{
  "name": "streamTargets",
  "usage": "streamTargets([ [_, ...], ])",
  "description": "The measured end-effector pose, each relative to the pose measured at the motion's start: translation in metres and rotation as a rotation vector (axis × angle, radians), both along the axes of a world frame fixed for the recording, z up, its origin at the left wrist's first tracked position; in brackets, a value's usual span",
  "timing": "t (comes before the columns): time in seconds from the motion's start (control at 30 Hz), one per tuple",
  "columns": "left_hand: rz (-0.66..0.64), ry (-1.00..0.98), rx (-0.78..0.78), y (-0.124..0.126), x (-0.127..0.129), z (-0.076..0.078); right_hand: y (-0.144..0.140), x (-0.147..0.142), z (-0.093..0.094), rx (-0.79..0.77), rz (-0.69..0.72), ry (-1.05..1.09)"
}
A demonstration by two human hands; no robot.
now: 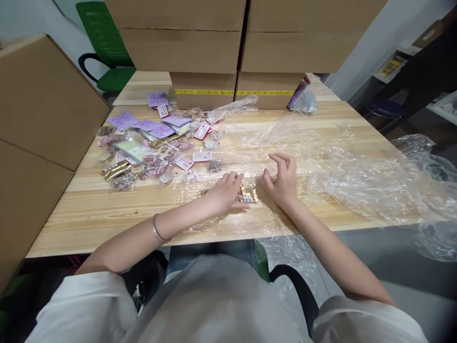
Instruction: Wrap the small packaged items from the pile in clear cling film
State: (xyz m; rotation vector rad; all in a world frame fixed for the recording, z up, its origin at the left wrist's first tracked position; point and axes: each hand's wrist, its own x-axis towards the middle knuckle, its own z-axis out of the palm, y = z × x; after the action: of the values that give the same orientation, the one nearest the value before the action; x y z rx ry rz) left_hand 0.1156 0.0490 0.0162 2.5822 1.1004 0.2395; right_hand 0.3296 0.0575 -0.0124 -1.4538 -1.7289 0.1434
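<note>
My left hand (pixel 225 191) lies on a small gold and red packet (pixel 247 195) near the front edge of the wooden table (pixel 107 209), fingers curled over its left end. My right hand (pixel 280 180) touches the packet's right end with thumb and fingertips, the other fingers raised and spread. The packet rests on clear plastic film (pixel 321 157) that covers the table's middle and right. A bracelet is on my left wrist.
A pile of purple cards, red-and-white labels and small bagged trinkets (pixel 153 143) lies at the left back. Stacked cardboard boxes (pixel 243 47) stand at the back, another large box (pixel 39 124) at the left. Crumpled film (pixel 421 190) hangs off the right edge. A green chair (pixel 107 52) stands behind.
</note>
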Motion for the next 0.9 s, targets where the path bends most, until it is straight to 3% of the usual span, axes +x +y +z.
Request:
streamTargets([
  [0.07,-0.028,-0.093,0.032,-0.002,-0.022,0.019,-0.013,0.003,0.013,0.123,0.146,-0.199],
  [0.1,-0.044,-0.130,0.028,-0.004,-0.038,0.031,-0.022,0.008,0.018,0.113,0.250,-0.272],
  [0.17,-0.118,-0.145,-0.007,-0.013,-0.075,0.050,-0.041,0.024,0.025,0.001,0.450,-0.399],
  [0.23,-0.179,-0.114,-0.056,-0.027,-0.114,0.058,-0.061,0.046,0.025,-0.156,0.540,-0.494],
  [0.33,-0.155,0.027,-0.140,-0.047,-0.155,0.046,-0.087,0.076,0.019,-0.338,0.520,-0.532],
  [0.47,-0.113,0.136,-0.011,-0.056,-0.163,0.011,-0.097,0.082,0.017,-0.486,0.607,-0.451],
  [0.57,-0.135,0.144,0.158,-0.051,-0.154,-0.005,-0.089,0.071,0.015,-0.383,0.594,-0.365],
  [0.67,-0.186,0.081,0.216,-0.047,-0.150,-0.010,-0.081,0.064,0.009,-0.194,0.510,-0.393],
  [0.8,-0.180,-0.073,0.145,-0.048,-0.149,-0.012,-0.081,0.058,0.004,-0.123,0.574,-0.354],
  [0.9,-0.026,-0.218,0.011,-0.047,-0.144,-0.015,-0.082,0.043,0.005,-0.169,0.737,-0.165],
])
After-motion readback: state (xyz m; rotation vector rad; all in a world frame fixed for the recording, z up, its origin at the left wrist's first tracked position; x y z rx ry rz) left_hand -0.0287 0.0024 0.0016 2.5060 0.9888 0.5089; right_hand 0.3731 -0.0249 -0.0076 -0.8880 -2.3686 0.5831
